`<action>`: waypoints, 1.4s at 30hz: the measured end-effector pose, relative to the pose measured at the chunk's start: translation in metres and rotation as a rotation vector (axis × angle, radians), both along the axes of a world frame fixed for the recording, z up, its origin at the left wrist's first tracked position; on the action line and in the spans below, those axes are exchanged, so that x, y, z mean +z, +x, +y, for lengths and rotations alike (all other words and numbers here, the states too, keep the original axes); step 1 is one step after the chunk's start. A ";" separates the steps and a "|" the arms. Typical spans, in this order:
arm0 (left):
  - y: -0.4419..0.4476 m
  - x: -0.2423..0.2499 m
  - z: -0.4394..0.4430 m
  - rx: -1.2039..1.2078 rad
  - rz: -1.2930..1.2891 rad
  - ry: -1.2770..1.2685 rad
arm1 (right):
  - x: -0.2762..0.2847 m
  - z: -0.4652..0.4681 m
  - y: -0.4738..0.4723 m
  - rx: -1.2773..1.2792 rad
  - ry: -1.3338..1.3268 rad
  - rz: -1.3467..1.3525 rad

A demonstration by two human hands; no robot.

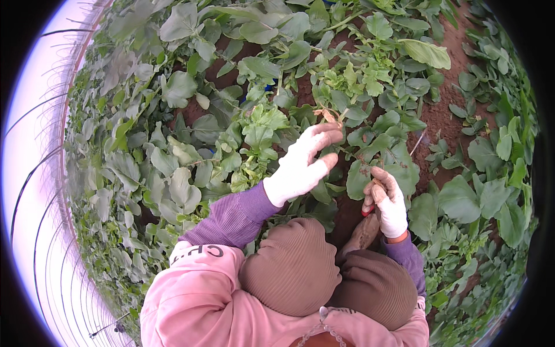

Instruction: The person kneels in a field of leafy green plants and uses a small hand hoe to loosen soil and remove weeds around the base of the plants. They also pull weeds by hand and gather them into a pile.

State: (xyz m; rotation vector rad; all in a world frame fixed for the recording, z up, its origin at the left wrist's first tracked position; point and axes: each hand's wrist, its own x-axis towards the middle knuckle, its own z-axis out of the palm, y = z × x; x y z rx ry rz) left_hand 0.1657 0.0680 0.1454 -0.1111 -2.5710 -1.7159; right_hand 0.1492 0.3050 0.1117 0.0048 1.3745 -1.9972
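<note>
My left hand, in a white work glove with soiled fingertips, reaches in among leafy green plants. Its thumb stands apart from the fingers. Just beyond those fingertips is a withered brown leaf; whether they touch it is unclear. Lower and to the right, my right hand, gloved the same way, is curled closed. A small red object shows at its lower side, mostly hidden by the fingers. Some brown, dried plant matter lies by its thumb and fingertip. A broad green leaf hangs beside this hand.
Dense foliage surrounds my hands. Reddish-brown soil forms a strip at the right, where a thin pale stick stands. My bent knees and one soil-stained foot are below. Curved hoops line a pale sheet wall at left.
</note>
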 end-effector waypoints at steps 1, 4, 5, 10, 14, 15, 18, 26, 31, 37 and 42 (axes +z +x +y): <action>0.010 0.009 0.003 -0.180 -0.065 -0.035 | 0.002 -0.001 0.001 0.002 -0.061 0.034; 0.019 0.022 0.020 -0.538 -0.134 -0.028 | 0.007 -0.005 0.001 0.085 -0.250 0.070; 0.019 0.023 0.025 -0.597 -0.167 -0.009 | 0.007 -0.007 0.002 0.127 -0.240 0.130; 0.007 0.021 0.035 -0.737 -0.276 0.059 | 0.005 -0.004 0.000 0.227 0.047 0.104; 0.009 0.028 0.014 -0.574 -0.311 0.011 | -0.002 0.009 -0.001 0.028 0.049 -0.026; 0.014 0.031 0.005 -0.504 -0.314 -0.015 | -0.004 0.014 -0.002 -0.055 0.031 -0.065; 0.037 0.043 -0.032 -0.430 -0.344 -0.103 | -0.009 0.027 -0.005 -0.108 -0.055 0.022; 0.078 0.040 -0.128 0.484 -0.379 0.159 | -0.008 0.023 -0.003 -0.189 -0.061 0.043; 0.086 0.024 -0.132 0.462 -0.398 0.137 | -0.007 0.031 -0.003 -0.018 -0.122 0.078; 0.094 0.016 -0.120 0.429 -0.307 0.015 | -0.012 0.043 -0.001 -0.055 -0.019 0.083; 0.112 0.022 -0.118 0.426 -0.297 -0.069 | 0.014 0.044 0.000 -0.047 0.020 0.110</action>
